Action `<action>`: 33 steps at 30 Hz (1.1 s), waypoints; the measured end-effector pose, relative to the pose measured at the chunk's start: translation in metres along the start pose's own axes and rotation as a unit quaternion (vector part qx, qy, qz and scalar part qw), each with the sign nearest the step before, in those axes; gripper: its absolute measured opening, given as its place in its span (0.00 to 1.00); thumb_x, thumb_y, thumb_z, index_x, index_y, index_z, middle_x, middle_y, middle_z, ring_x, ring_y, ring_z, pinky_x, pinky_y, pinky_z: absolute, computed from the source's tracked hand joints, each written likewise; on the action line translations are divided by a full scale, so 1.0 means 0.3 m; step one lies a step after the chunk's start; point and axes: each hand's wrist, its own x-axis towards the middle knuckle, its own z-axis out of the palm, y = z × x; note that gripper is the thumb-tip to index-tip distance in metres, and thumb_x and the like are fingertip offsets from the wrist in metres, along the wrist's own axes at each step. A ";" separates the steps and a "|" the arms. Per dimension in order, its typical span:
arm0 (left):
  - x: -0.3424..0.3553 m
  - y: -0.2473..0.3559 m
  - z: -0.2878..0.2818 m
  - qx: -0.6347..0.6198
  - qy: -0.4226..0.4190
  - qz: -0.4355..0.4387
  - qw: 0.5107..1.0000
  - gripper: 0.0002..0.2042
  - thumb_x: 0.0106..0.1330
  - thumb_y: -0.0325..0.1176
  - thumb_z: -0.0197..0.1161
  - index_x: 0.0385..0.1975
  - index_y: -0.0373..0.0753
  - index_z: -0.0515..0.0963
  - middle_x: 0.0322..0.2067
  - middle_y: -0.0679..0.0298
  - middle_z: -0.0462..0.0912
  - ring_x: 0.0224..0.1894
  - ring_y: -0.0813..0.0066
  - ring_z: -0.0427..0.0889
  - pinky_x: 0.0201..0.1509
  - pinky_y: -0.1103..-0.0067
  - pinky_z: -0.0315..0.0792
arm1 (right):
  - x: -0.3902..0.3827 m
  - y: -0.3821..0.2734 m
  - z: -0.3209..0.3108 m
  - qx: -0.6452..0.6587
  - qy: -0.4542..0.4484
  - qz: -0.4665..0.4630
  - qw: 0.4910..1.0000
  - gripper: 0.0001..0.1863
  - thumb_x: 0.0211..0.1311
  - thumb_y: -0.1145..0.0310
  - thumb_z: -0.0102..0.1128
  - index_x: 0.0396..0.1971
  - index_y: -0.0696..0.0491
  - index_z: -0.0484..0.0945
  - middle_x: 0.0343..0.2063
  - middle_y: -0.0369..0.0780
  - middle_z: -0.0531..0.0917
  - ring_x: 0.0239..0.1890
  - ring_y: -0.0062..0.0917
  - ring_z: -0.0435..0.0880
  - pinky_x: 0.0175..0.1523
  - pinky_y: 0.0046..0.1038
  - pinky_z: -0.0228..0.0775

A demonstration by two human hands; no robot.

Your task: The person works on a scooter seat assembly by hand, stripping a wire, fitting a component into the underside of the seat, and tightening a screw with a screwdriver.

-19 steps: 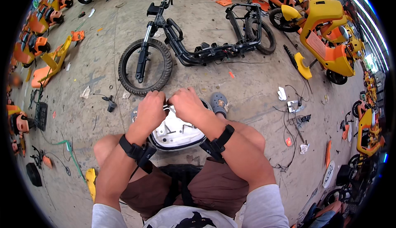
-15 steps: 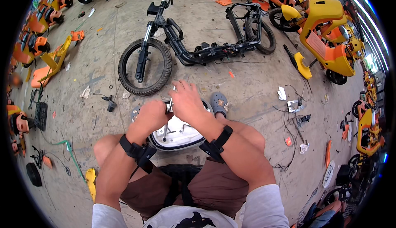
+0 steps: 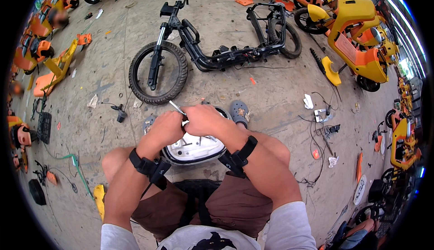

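Observation:
My left hand (image 3: 166, 128) and my right hand (image 3: 201, 122) are both closed and meet knuckle to knuckle over a white housing part. A slim silver rod-shaped tool (image 3: 176, 107) pokes out between them, its free end slanting up toward the front wheel. Fingers hide the rest of the tool, so its exact kind does not show. The shallow oval white housing part (image 3: 195, 153) has a black rim and sits between my knees. Small dark metal pieces lie on its inner face, partly covered by my hands.
Ahead stands a stripped black scooter frame (image 3: 221, 60) with its front wheel (image 3: 158, 72) close beyond my hands. Loose cables (image 3: 316, 132) litter the floor to the right; a small black part (image 3: 120, 113) lies left. Yellow-orange scooters (image 3: 355, 42) line the sides and back.
My right hand has lowered and its raised fingers have curled in beside my left. The silver tool has swung from near upright to slanting up and left.

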 end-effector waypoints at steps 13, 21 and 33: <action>0.009 0.017 0.003 0.021 0.099 -0.019 0.995 0.09 0.53 0.34 0.68 0.27 0.34 0.83 0.27 0.49 0.83 0.33 0.49 0.82 0.38 0.62 0.76 | 0.031 0.064 0.026 -0.148 0.146 -0.089 0.974 0.11 0.44 0.79 0.57 0.27 0.51 0.86 0.31 0.43 0.84 0.43 0.38 0.81 0.43 0.42 0.70; 0.023 -0.006 0.006 0.071 0.020 -0.039 0.997 0.10 0.51 0.37 0.68 0.24 0.35 0.84 0.25 0.49 0.83 0.30 0.48 0.82 0.37 0.63 0.77 | 0.033 0.079 0.074 -0.135 0.199 -0.084 0.967 0.07 0.47 0.73 0.62 0.29 0.53 0.85 0.34 0.44 0.82 0.45 0.35 0.79 0.50 0.40 0.70; -0.004 0.011 -0.031 0.077 -0.097 -0.050 0.991 0.12 0.49 0.39 0.69 0.24 0.35 0.84 0.27 0.50 0.84 0.32 0.51 0.83 0.39 0.64 0.77 | 0.011 0.001 -0.005 -0.144 0.098 0.082 0.981 0.06 0.48 0.70 0.61 0.26 0.54 0.84 0.27 0.47 0.85 0.34 0.40 0.86 0.37 0.38 0.77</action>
